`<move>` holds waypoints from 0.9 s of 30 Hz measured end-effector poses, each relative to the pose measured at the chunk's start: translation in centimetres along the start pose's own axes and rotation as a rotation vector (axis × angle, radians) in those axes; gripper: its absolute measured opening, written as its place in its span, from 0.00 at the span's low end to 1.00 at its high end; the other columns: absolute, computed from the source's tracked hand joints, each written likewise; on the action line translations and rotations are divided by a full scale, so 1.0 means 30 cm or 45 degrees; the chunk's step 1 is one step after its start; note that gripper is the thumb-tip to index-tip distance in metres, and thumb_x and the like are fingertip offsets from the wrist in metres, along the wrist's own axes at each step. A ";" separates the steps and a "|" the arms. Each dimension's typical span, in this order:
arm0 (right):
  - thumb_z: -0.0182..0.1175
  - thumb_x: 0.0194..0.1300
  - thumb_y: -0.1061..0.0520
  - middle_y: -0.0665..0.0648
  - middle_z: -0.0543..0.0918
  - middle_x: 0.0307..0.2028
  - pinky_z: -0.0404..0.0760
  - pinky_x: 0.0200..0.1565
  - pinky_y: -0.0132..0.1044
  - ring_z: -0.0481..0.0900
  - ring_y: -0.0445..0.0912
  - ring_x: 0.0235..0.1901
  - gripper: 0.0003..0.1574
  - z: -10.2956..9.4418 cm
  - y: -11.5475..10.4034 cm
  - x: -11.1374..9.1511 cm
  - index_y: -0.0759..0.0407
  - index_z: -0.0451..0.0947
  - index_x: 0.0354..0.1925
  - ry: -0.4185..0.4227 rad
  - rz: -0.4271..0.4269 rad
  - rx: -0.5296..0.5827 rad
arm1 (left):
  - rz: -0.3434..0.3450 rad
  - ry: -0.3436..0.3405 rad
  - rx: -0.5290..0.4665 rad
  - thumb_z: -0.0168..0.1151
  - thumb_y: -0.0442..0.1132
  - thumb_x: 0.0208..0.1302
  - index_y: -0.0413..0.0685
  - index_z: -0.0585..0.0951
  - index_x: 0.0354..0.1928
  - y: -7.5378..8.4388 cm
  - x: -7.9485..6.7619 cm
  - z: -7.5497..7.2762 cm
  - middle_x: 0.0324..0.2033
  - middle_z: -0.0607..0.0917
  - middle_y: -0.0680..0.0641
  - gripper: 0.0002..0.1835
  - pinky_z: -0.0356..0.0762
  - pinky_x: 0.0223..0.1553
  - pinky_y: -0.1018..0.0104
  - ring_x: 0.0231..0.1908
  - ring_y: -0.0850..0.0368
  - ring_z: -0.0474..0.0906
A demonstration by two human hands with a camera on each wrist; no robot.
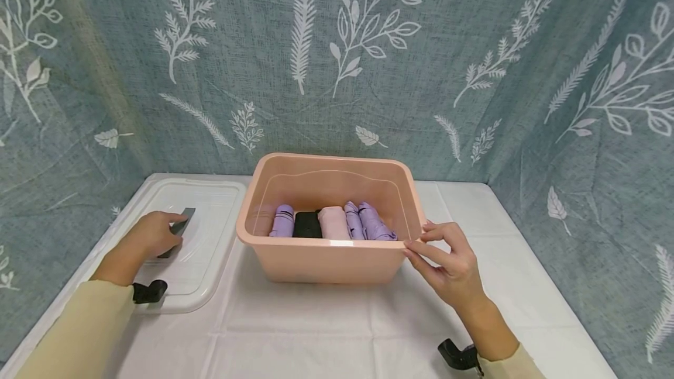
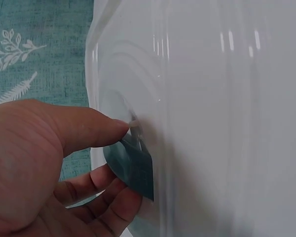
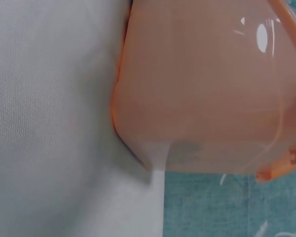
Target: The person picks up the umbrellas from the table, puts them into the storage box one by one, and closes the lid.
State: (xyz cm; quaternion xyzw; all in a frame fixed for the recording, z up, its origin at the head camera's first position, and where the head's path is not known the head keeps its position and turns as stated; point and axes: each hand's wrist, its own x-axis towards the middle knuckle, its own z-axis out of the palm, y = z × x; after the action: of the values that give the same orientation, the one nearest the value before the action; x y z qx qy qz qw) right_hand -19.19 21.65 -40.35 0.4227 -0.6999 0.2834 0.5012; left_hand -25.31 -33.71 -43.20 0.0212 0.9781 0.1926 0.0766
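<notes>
The pink bin [image 1: 330,256] stands at the centre of the head view on the white tablecloth [image 1: 326,332], open at the top. Along its floor lies a row of rolled items: a lilac roll [image 1: 282,221] at the left, a black roll [image 1: 307,224], a pale pink roll [image 1: 334,223], and two more lilac rolls [image 1: 368,222] to the right.

The right hand [image 1: 447,262], in the lower right of centre, holds the bin's near right corner: the fingertips [image 1: 409,245] pinch the rim, thumb on top. The right wrist view shows only the bin's wall [image 3: 202,94] and the cloth beside it; the fingers are out of sight there.

The clear lid [image 1: 202,233] lies flat at the left of the frame, just beside the bin. The left hand [image 1: 150,237] rests on it and grips the dark grey handle tab [image 1: 179,228]. In the left wrist view the thumb [image 2: 89,129] presses the tab [image 2: 133,168] from above while curled fingers [image 2: 108,197] close beneath it.

A black strap piece [image 1: 149,291] sits at each wrist. A blue-grey leaf-print curtain [image 1: 337,57] closes off the back and both sides.
</notes>
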 end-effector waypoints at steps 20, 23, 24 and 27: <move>0.69 0.68 0.49 0.64 0.79 0.30 0.81 0.63 0.36 0.80 0.63 0.39 0.18 0.010 0.002 -0.014 0.62 0.91 0.30 0.034 0.054 0.033 | 0.060 -0.037 -0.100 0.65 0.36 0.66 0.29 0.72 0.68 -0.058 0.011 -0.006 0.60 0.73 0.17 0.31 0.79 0.50 0.38 0.55 0.26 0.75; 0.69 0.68 0.49 0.64 0.79 0.30 0.81 0.63 0.36 0.80 0.63 0.39 0.18 0.013 0.000 -0.013 0.62 0.91 0.30 0.043 0.060 0.040 | 0.071 -0.037 -0.118 0.66 0.36 0.65 0.29 0.73 0.67 -0.064 0.011 -0.008 0.59 0.73 0.17 0.30 0.80 0.46 0.44 0.49 0.32 0.76; 0.69 0.68 0.49 0.64 0.79 0.30 0.81 0.63 0.36 0.80 0.62 0.38 0.18 0.014 -0.001 -0.012 0.62 0.91 0.30 0.045 0.063 0.042 | 0.077 -0.036 -0.123 0.66 0.36 0.65 0.29 0.73 0.67 -0.067 0.012 -0.007 0.58 0.74 0.18 0.30 0.79 0.43 0.48 0.47 0.36 0.75; 0.69 0.68 0.49 0.64 0.79 0.29 0.81 0.63 0.36 0.80 0.62 0.38 0.18 0.016 -0.006 -0.007 0.63 0.90 0.30 0.054 0.066 0.053 | 0.085 -0.032 -0.135 0.66 0.36 0.65 0.29 0.74 0.67 -0.075 0.015 -0.004 0.54 0.77 0.20 0.30 0.75 0.37 0.57 0.41 0.42 0.73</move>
State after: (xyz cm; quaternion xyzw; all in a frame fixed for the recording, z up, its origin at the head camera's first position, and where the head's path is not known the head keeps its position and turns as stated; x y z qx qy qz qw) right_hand -19.22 21.25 -40.72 0.4088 -0.6939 0.3197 0.4993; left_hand -25.81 -35.79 -44.00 0.0522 0.9642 0.2465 0.0832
